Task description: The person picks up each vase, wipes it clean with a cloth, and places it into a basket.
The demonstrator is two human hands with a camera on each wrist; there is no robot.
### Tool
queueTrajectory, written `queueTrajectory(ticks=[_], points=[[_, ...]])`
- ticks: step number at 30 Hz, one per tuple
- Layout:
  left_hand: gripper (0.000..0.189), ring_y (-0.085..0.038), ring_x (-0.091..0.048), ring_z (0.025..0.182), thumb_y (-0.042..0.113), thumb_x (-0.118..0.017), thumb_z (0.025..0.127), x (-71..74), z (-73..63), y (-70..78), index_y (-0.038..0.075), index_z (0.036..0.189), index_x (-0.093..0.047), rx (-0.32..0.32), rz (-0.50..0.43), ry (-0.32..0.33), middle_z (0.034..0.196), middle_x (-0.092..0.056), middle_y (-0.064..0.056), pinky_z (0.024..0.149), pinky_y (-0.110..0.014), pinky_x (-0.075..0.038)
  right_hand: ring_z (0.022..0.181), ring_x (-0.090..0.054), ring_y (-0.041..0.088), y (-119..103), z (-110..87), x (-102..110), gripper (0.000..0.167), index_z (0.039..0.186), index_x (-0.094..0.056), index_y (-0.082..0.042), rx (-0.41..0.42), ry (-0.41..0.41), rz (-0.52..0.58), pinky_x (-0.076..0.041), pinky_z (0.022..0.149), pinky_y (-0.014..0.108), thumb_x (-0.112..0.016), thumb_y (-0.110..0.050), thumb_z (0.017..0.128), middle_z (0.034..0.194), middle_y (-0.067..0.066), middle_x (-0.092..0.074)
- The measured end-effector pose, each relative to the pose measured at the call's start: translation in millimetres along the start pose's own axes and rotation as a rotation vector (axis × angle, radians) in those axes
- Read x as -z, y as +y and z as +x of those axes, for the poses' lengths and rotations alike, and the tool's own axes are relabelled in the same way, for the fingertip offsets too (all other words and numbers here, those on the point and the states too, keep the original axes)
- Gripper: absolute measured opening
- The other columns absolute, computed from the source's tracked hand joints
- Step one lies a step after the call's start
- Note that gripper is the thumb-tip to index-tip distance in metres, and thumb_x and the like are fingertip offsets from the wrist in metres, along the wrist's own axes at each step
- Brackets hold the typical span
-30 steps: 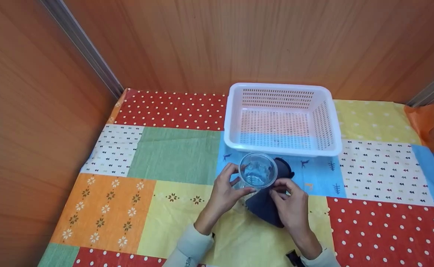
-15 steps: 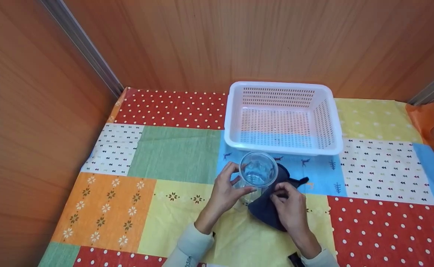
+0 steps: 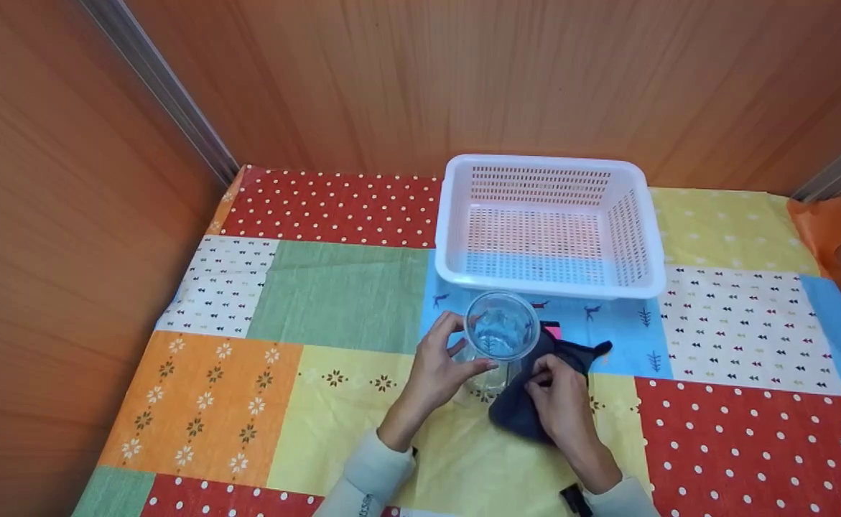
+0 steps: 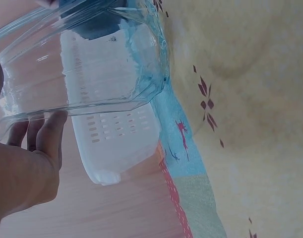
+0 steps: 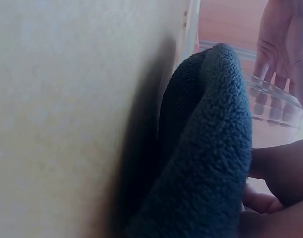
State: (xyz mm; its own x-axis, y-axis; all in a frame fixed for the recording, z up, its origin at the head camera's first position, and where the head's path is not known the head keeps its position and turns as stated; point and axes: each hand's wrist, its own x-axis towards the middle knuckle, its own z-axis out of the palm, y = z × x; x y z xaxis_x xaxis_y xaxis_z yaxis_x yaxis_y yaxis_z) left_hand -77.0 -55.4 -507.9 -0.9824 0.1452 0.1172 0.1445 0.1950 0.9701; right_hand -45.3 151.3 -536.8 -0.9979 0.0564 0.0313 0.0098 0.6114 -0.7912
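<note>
My left hand (image 3: 440, 362) grips a clear glass cup (image 3: 502, 337) by its left side, thumb at the near side and fingers behind. In the left wrist view the cup (image 4: 106, 64) is see-through, with faceted walls toward its base. On the cup's right, my right hand (image 3: 562, 395) pinches a dark navy cloth (image 3: 517, 413) between thumb and fingers. The right wrist view shows the cloth (image 5: 211, 134) as thick and fuzzy, folded over and hanging down. A dark loop sticks out at its right. Whether the cloth touches the glass is hard to tell.
A white perforated plastic basket (image 3: 549, 287) stands just beyond the hands. Beneath everything lies a patchwork-patterned tablecloth (image 3: 348, 301). Wood-grain panels (image 3: 406, 86) rise at the back and both sides.
The right hand has shifted the cloth slightly downward and right. Its loop now stretches farther right, and a pink patch shows at its top. The left hand and cup stay nearly still.
</note>
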Motion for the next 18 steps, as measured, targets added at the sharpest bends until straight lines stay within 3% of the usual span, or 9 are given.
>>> queueTrajectory(ticks=[6, 13, 18], points=[[0.048, -0.033, -0.061, 0.125, 0.011, -0.094, 0.079, 0.3, 0.1, 0.1, -0.001, 0.114, -0.063, 0.006, 0.000, -0.006, 0.124, -0.062, -0.020, 0.103, -0.049, -0.058, 0.083, -0.076, 0.027, 3, -0.1, -2, 0.019, 0.087, -0.064, -0.003, -0.011, 0.005, 0.025, -0.064, 0.075, 0.043, -0.074, 0.013, 0.084, 0.090, 0.014, -0.075], [0.046, -0.032, -0.061, 0.125, 0.012, -0.094, 0.079, 0.1, -0.2, -0.1, 0.005, 0.113, -0.064, 0.013, -0.001, -0.011, 0.124, -0.062, -0.019, 0.103, -0.050, -0.057, 0.084, -0.076, 0.028, -1, -2.4, -1, 0.016, 0.089, -0.068, -0.003, -0.067, 0.035, 0.059, -0.065, 0.077, 0.046, -0.076, 0.011, 0.085, 0.092, 0.013, -0.075], [0.046, -0.033, -0.060, 0.126, 0.011, -0.093, 0.080, 0.4, 0.0, -0.8, 0.001, 0.113, -0.063, 0.010, -0.005, -0.015, 0.126, -0.062, -0.019, 0.103, -0.051, -0.057, 0.085, -0.077, 0.029, -9, -3.7, 3, 0.015, 0.092, -0.069, -0.001, -0.055, 0.069, 0.097, -0.065, 0.078, 0.046, -0.076, 0.010, 0.086, 0.092, 0.014, -0.076]])
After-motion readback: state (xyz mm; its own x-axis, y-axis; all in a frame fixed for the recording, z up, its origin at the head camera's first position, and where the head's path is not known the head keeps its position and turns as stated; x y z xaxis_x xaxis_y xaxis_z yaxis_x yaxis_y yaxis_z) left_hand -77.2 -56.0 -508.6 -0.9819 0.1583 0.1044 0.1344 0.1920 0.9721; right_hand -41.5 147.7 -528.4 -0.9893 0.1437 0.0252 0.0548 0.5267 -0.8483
